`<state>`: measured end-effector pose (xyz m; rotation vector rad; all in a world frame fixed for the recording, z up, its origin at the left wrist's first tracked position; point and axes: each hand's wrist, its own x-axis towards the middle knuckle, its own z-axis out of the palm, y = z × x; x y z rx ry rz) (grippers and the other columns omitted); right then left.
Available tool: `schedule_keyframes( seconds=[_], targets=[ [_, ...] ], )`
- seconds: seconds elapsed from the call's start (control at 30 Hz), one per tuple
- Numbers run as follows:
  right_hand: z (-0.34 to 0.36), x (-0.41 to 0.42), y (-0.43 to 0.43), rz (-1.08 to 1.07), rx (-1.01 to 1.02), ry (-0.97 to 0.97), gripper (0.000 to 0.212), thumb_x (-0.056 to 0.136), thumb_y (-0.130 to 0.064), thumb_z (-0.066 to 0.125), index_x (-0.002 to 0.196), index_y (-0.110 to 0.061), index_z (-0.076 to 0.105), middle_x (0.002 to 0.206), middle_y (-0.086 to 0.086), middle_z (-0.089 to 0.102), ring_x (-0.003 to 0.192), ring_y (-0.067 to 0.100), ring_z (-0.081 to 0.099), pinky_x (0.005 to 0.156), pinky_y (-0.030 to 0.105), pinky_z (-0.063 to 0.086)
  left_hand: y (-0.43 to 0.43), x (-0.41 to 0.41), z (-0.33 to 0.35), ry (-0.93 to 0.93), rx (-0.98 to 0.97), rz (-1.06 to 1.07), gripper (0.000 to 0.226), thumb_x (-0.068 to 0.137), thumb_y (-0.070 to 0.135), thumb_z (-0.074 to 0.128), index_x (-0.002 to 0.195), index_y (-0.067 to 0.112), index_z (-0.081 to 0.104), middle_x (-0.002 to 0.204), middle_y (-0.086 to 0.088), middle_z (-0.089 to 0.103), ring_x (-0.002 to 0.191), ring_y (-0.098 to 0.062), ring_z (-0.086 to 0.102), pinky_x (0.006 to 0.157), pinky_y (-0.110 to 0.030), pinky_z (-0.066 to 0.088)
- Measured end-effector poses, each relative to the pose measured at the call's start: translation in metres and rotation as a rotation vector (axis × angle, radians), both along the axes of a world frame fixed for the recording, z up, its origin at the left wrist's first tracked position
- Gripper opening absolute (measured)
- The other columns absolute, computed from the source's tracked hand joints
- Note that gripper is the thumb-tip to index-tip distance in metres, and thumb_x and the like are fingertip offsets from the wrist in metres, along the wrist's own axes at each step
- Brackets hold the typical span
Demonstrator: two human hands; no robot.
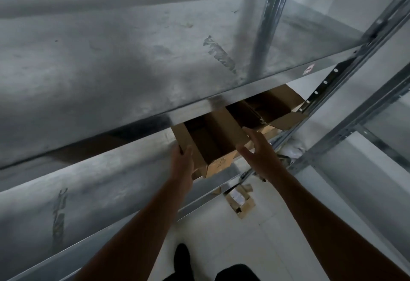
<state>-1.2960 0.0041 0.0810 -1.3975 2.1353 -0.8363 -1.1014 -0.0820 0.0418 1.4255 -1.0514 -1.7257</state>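
Box (214,141) sits open on the shelf (106,169). The left hand (182,161) grips its left flap, and the right hand (258,150) is spread, fingers straight, at its right flap.

**Both bare arms stretched forward**

The left arm comes in from 7 o'clock, and the left hand (182,161) grips a flap of the cardboard box (218,134). The right arm comes in from 4 o'clock, and the right hand (258,151) is flat with straight fingers and the thumb spread.
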Motion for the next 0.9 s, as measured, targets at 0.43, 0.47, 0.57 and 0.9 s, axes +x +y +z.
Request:
schedule_keyframes(
  seconds=[0.43, 0.47, 0.57, 0.9],
  targets=[
    [-0.026, -0.053, -0.022, 0.323, -0.011, 0.169, 0.061, 0.102, -0.046, 0.052, 0.154, -0.02, 0.038, 0.166, 0.005, 0.025, 0.155, 0.02, 0.015, 0.121, 0.039, 0.024, 0.004, -0.047, 0.005, -0.135, -0.066, 0.235, 0.017, 0.104, 0.027, 0.047, 0.116, 0.019, 0.058, 0.109, -0.011, 0.069, 0.095, -0.025, 0.069, 0.084, -0.048, 0.059],
    [-0.025, -0.054, -0.023, 0.36, -0.047, 0.203, 0.061, 0.1, -0.049, 0.05, 0.152, -0.018, 0.041, 0.163, 0.007, 0.031, 0.155, 0.023, 0.016, 0.123, 0.044, 0.024, 0.006, -0.048, 0.009, -0.166, -0.078, 0.247, 0.018, 0.105, 0.028, 0.046, 0.115, 0.018, 0.057, 0.108, -0.011, 0.068, 0.094, -0.023, 0.067, 0.08, -0.043, 0.06],
    [-0.016, -0.046, -0.03, 0.486, -0.165, 0.301, 0.065, 0.095, -0.055, 0.039, 0.145, -0.015, 0.05, 0.155, 0.011, 0.045, 0.152, 0.027, 0.027, 0.125, 0.049, 0.021, 0.012, -0.045, 0.025, -0.287, -0.188, 0.305, 0.02, 0.106, 0.031, 0.044, 0.119, 0.019, 0.054, 0.11, -0.002, 0.065, 0.096, -0.016, 0.062, 0.075, -0.026, 0.051],
    [0.014, 0.093, -0.009, 0.952, -0.241, 0.312, 0.071, 0.097, -0.059, 0.024, 0.154, -0.021, 0.04, 0.164, 0.003, 0.032, 0.157, 0.025, 0.012, 0.127, 0.046, 0.001, 0.116, 0.082, 0.034, -1.091, -0.486, 0.348, 0.035, 0.099, 0.045, 0.051, 0.13, 0.03, 0.059, 0.159, 0.002, 0.034, 0.151, -0.027, 0.02, 0.119, -0.058, 0.019]
  ],
)
